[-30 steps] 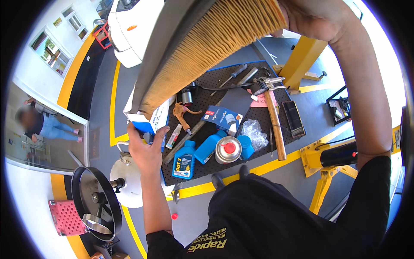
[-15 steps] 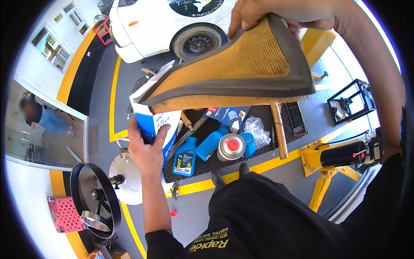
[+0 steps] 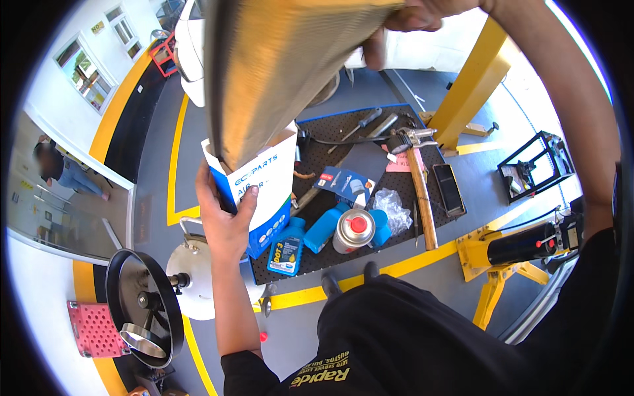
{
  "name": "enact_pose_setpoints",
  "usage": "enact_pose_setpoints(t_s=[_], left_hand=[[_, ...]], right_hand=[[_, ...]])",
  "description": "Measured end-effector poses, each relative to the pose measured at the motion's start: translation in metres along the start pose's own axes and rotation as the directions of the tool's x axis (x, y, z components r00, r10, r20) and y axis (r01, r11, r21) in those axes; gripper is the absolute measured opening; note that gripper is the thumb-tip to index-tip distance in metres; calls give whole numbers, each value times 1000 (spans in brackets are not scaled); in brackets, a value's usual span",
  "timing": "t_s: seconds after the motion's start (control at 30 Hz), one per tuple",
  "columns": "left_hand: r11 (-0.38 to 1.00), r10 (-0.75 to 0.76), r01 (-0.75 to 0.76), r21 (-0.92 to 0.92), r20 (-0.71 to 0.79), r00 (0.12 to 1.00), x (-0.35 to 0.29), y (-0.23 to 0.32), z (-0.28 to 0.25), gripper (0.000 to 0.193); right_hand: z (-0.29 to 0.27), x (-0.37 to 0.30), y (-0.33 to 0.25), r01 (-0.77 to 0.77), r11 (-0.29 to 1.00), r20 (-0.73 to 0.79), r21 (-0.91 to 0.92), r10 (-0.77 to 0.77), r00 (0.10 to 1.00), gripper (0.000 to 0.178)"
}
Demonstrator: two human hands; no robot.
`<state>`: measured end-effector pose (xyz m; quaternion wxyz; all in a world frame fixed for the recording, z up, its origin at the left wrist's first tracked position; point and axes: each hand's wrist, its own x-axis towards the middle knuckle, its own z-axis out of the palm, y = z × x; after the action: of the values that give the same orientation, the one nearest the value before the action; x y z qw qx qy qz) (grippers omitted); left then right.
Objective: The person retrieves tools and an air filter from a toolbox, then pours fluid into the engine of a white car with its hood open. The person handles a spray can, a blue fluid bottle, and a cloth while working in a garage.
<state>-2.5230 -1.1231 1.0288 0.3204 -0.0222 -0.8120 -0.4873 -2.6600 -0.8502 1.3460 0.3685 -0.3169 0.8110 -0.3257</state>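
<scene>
My left hand [image 3: 228, 214] grips a white and blue cardboard box [image 3: 267, 185] by its side, its open end facing up. A pleated yellow-brown air filter [image 3: 284, 66] with a dark rubber edge stands steeply over the box, its lower corner inside the opening. My right hand [image 3: 409, 23] holds the filter near its upper right side, partly cut off by the top of the view. Below the box, beside my left hand, stands a blue bottle [image 3: 285, 254].
A black perforated tabletop [image 3: 323, 257] bears a spray can [image 3: 354, 230], blue bottles, crumpled plastic [image 3: 394, 210], a wooden-handled hammer [image 3: 422, 198], a phone [image 3: 449, 188] and a screwdriver [image 3: 360, 125]. A yellow post [image 3: 472, 86] rises beyond. A black round pan [image 3: 142, 307] stands at left.
The filter has swung from lying nearly level to steeply upright, its lower corner still in the box. My right hand has moved left and up with it. The white car is now mostly hidden.
</scene>
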Motion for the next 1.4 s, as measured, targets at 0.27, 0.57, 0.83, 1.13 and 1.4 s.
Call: enact_pose_setpoints(t_s=[0.27,0.57,0.83,1.13,1.4], left_hand=[[917,-33,9,-400,-53,998,54,29,-33,94],[944,-131,54,-325,-222,966,7,62,-62,85],[946,-307,254,-204,-304,902,-59,79,-99,75],[840,-431,290,-459,-238,870,-116,76,-88,67],[770,-499,316,-555,-215,839,-120,72,-92,90]], right_hand=[[23,36,7,620,694,-11,367,-663,749,86],[109,115,15,672,664,-449,-327,-735,508,94],[163,123,1,775,565,-394,-284,-806,442,84],[206,152,9,725,666,-395,-175,-722,567,84],[224,160,1,761,615,-398,-207,-763,508,78]])
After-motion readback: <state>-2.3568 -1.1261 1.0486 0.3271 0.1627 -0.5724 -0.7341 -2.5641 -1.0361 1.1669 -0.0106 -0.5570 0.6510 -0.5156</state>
